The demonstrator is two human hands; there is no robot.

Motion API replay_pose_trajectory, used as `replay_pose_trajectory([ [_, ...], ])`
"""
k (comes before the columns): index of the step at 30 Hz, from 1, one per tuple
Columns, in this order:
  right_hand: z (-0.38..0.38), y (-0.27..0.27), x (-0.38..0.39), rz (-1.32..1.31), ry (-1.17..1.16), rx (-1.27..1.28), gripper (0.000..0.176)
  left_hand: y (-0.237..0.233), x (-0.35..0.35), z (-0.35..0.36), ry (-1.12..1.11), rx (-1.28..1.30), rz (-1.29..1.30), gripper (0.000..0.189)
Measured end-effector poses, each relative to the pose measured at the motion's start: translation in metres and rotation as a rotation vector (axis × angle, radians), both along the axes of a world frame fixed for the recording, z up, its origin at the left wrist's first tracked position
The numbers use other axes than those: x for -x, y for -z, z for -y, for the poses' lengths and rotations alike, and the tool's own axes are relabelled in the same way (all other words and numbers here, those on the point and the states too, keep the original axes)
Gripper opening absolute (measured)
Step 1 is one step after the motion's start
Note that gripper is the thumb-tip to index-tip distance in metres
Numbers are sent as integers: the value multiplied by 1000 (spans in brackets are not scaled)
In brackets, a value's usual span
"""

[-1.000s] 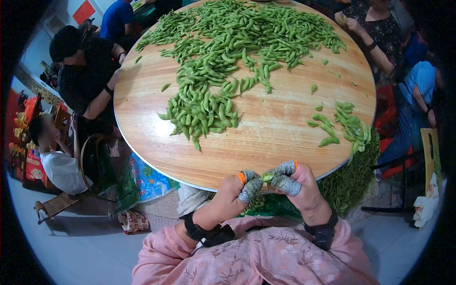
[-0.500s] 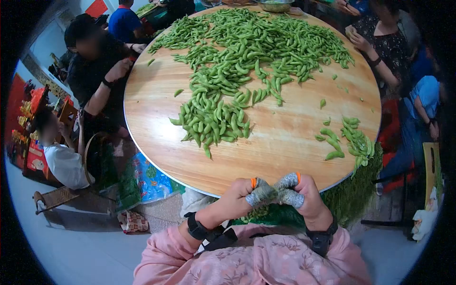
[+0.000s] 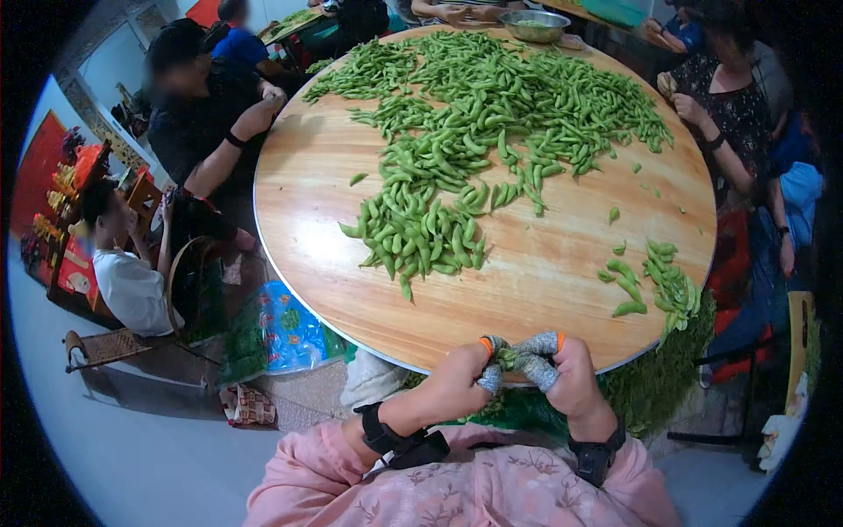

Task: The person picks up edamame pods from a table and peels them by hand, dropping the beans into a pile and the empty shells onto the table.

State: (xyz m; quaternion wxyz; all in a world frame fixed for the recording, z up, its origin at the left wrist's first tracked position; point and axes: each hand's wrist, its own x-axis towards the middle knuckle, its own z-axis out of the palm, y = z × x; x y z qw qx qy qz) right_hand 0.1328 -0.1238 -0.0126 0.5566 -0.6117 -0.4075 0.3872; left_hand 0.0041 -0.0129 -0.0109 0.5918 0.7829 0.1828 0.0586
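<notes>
At the near edge of the table, my left hand (image 3: pixel 465 378) and my right hand (image 3: pixel 566 373) meet with fingertips pinched together. Grey finger cots with orange bands cover the thumbs and index fingers. A green soybean pod (image 3: pixel 506 357) shows between the fingertips, held from both sides and mostly hidden by them. Beyond my hands, a pile of soybean pods (image 3: pixel 421 228) spreads over the round wooden table (image 3: pixel 351 325). A smaller group of pods (image 3: pixel 672 285) lies at the right edge.
A metal bowl (image 3: pixel 534 26) stands at the far edge. Other people sit around the table, one in black (image 3: pixel 206 114) on the left and one in a dark patterned top (image 3: pixel 729 97) on the right. Below the table are a blue plastic bag (image 3: pixel 294 329) and a green heap (image 3: pixel 659 386).
The view has shifted, so the table sits lower and further right. My fingertips have parted slightly, and green shows between them more clearly.
</notes>
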Motion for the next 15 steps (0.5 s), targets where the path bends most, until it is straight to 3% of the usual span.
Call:
replay_pose_trajectory([
  [2,1,1,-4,111,18,-7,11,-7,-1,-6,-6,-57,-40,18],
  [4,13,6,-19,106,257,-41,16,-8,-1,-14,38,-203,-93,23],
  [6,22,-2,-42,268,518,-35,22,-1,-1,-32,-68,-360,54,20],
  [8,41,-18,-63,424,593,155,24,-15,-4,-61,-342,-607,-338,16],
  [10,51,-14,-72,495,607,140,24,-6,-10,-94,-444,-912,-383,17],
  [12,59,-11,-72,568,638,135,23,-11,-20,-114,-455,-940,-442,18],
  [15,55,-10,-54,377,529,101,21,-11,-29,-122,-432,-1070,-464,12],
])
